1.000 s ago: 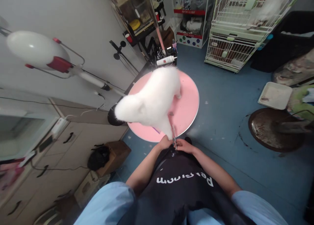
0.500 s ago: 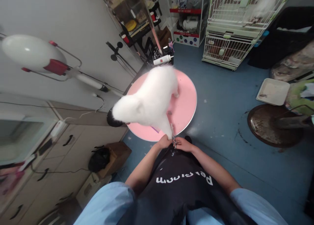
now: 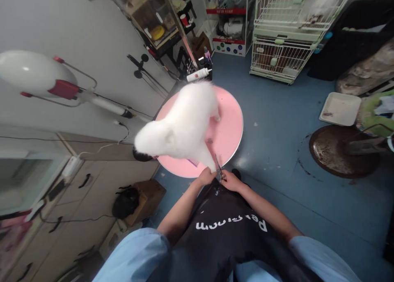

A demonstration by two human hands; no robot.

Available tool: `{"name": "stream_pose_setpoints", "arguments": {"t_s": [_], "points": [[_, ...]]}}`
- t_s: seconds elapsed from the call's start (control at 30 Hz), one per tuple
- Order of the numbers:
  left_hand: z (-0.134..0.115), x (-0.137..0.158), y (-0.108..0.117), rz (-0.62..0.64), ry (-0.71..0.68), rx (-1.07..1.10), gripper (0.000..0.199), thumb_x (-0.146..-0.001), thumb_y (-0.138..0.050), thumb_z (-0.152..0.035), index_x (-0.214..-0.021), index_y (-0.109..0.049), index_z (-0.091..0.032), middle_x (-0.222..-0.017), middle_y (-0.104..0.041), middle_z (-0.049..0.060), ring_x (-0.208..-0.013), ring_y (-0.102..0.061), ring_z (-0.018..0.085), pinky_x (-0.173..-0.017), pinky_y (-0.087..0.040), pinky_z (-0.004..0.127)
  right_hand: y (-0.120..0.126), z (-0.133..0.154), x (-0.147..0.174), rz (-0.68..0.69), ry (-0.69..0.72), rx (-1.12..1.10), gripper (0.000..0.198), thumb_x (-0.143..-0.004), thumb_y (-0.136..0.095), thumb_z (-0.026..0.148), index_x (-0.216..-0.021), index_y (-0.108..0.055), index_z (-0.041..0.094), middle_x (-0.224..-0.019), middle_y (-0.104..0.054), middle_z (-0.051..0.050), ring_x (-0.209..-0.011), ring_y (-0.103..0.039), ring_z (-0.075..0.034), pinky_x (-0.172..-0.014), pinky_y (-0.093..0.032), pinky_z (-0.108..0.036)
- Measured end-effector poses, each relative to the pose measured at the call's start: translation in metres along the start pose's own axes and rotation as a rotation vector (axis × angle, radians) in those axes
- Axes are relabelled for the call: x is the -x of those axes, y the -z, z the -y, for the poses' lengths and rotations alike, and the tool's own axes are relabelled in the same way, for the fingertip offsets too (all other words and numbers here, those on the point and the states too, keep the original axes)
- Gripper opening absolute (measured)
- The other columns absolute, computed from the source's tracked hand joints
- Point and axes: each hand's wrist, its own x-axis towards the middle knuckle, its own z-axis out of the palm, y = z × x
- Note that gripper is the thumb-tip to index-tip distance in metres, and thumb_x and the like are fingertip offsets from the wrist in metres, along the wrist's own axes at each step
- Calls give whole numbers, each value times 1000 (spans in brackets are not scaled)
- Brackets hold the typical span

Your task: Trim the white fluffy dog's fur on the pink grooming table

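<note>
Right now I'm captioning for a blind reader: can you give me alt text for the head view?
A fluffy white dog stands on a round pink table while the left hand holds its leg and the right hand holds scissors beside it. Wire cages stand beyond on a blue floor.

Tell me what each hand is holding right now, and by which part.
The right hand holds scissors by the handle loops; the left hand grips the white dog by a leg's lower end.
</note>
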Motion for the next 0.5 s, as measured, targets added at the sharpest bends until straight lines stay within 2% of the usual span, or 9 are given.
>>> {"name": "stream_pose_setpoints", "arguments": {"t_s": [0.1,0.27,0.37,0.5], "points": [[1,-3,-2,9,-34,-6,25,-83,-49,-17,-99,-68,-11,-103,-71,8,-96,-60,21,-92,-44,29,5,5,3,1,11,94,44,-74,-66,24,-115,-53,16,-109,-62,-12,-98,-61,-24,-86,-45,-37],[5,-7,-4,2,-6,-28,25,-83,-53,-24,-95,-69,-9,-95,-72,11,-94,-63,23,-91,-46,33,10,12,2,-10,5,191,33,-79,-55,17,-112,-56,17,-102,-64,-11,-95,-60,-25,-85,-43,-36],[7,-8,-4,12,-53,-19,25,-84,-53,-25,-97,-70,-12,-100,-72,10,-97,-63,22,-92,-46,31,11,14,0,-6,24,192,44,-74,-66,25,-116,-54,18,-111,-62,-12,-101,-58,-27,-86,-43,-36],[9,-11,-5,9,-1,-73,27,-83,-53,-22,-101,-69,-10,-105,-72,15,-99,-63,25,-93,-45,33,14,17,-5,-5,14,190,44,-79,-54,16,-123,-51,19,-112,-62,-12,-100,-57,-25,-86,-41,-35]]}}
